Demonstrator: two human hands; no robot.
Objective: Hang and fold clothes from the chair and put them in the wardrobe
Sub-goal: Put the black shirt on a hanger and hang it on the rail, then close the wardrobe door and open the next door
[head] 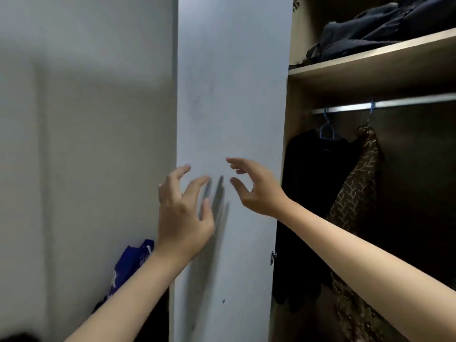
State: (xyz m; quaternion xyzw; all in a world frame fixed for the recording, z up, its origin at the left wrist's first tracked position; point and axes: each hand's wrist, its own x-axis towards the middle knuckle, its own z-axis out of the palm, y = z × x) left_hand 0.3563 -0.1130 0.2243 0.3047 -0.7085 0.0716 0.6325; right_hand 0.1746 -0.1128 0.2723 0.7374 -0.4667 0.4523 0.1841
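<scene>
Both empty: left hand [183, 213] and right hand [256, 191] raised with fingers loosely spread before the open door [229, 95], perhaps just clear of it, though blur hides any contact. No chair clothes in view; inside the wardrobe [296, 99], at three o'clock from the hands, only a black top [318, 174] and patterned garment [357, 193] on the rail [407, 102]. Risk of knuckles striking the door, or of the swinging door snagging those hung garments.
</scene>
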